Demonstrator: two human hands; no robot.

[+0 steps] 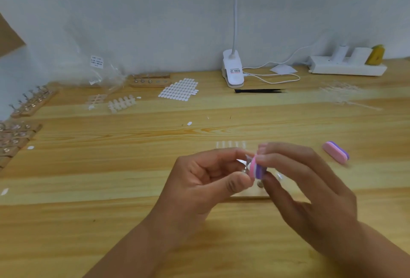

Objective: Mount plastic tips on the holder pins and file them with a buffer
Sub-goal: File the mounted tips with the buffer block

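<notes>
Above the wooden base [248,196], my left hand [199,180] pinches the pin [244,169], my right hand [306,184] the buffer [257,168]; I judge hard strokes could pop the tip [242,161] off.

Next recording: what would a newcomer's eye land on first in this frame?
Front and centre, the right hand pinches a pink and purple buffer up to a clear plastic tip that the left hand pinches, just above a wooden holder. A second buffer lies on the table to the right, and a white clip lamp stands at the back wall.
</notes>
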